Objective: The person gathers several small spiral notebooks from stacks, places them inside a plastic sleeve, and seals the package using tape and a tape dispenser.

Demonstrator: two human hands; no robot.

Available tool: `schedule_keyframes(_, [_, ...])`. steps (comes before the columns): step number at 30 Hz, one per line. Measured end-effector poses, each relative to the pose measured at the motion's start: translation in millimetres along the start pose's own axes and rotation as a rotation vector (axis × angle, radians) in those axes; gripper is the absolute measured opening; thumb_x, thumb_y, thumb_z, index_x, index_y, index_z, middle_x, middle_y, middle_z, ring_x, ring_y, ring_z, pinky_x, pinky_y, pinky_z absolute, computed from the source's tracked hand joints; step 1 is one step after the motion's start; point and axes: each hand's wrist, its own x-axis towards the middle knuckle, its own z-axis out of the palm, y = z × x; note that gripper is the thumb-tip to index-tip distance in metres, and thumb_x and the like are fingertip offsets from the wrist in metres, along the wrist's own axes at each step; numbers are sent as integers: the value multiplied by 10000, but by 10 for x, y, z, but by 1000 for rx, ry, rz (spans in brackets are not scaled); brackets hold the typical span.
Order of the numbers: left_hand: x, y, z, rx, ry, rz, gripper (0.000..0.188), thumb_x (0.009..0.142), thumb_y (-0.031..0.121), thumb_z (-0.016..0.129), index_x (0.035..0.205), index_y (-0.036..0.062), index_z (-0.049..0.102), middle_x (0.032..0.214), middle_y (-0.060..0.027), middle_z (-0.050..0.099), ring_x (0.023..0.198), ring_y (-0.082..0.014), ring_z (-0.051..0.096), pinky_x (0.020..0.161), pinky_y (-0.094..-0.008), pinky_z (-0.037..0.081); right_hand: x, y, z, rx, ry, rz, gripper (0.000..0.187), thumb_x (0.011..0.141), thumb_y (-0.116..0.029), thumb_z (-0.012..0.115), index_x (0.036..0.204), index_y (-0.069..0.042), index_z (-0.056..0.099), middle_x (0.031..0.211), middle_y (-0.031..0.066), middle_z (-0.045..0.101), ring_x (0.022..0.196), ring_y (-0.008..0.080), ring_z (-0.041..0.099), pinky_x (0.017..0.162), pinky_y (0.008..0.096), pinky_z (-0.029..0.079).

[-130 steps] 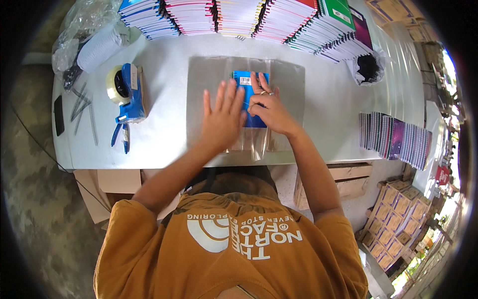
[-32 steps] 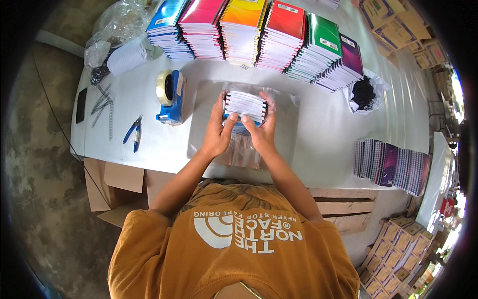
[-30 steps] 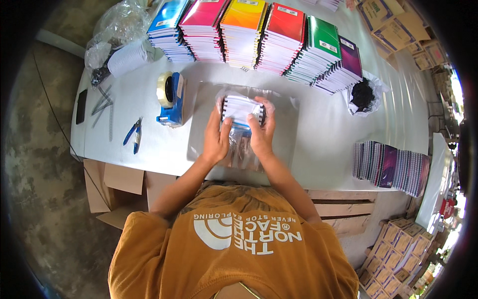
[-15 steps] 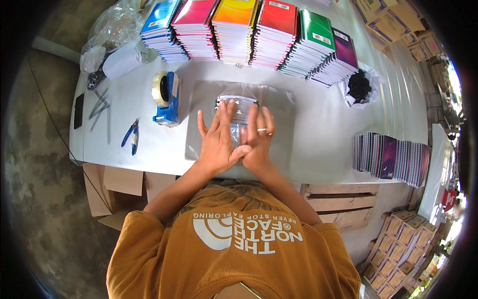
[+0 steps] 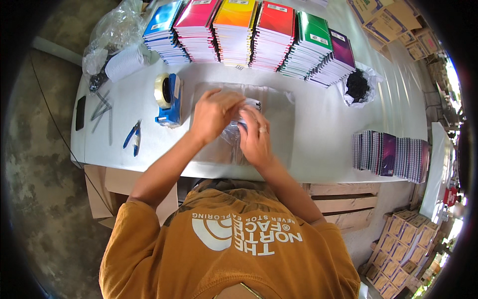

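Between my hands, on a clear plastic sheet spread over the white table, is a small packet in clear plastic wrapping. A white, dark-edged corner of its contents shows past my fingers; most of the packet is hidden. My left hand curls over its far left side, fingers bent and pointing right. From the near right, my right hand, with a ring, closes its fingers and thumb on the wrapping. To the left stands a blue tape dispenser with a roll of clear tape.
Tall stacks of coloured spiral notebooks line the far side. Blue-handled pliers, loose spiral wires and a phone lie left. A bag of black pieces and more notebooks are right. Cardboard boxes stand below.
My hands were laid nearly flat over the packet, side by side. The left has moved up and turned rightward with bent fingers; the right has curled in, and the packet is now more covered.
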Motion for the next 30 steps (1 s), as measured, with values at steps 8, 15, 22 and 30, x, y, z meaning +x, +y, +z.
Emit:
schedule_keyframes(8, [-521, 268, -110, 123, 35, 16, 236, 775, 149, 688, 1008, 109, 680, 1027, -38, 684, 1013, -177, 632, 967, -398, 382, 15, -44, -28, 57, -55, 108, 650, 761, 19, 672, 1344, -27, 386, 1110, 39, 650, 1082, 180, 576, 889, 325, 389])
schedule_keyframes(15, [-968, -1085, -678, 8, 262, -1067, 387, 876, 354, 574, 1105, 47, 633, 791, -111, 564, 668, -191, 487, 573, -295, 397, 2, 5, 4, 54, -71, 64, 600, 793, -28, 670, 1331, -57, 405, 1103, 32, 659, 1048, 164, 587, 864, 310, 380])
schedule_keyframes(22, [-1040, -1270, -701, -732, 6, -1202, 449, 861, 427, 594, 1093, 46, 647, 837, -38, 560, 755, -114, 452, 615, -241, 373, 15, 29, 2, 55, -83, 10, 564, 808, -15, 653, 1314, -42, 406, 1113, 48, 654, 1055, 181, 583, 866, 320, 375])
schedule_keyframes(30, [-1700, -1147, -401, -95, 354, -1086, 187, 844, 193, 631, 845, 14, 682, 654, -68, 635, 578, -151, 571, 602, -291, 469, 40, 51, -36, 16, -138, 2, 561, 803, -26, 662, 1305, -49, 413, 1110, 48, 650, 1058, 188, 580, 867, 337, 363])
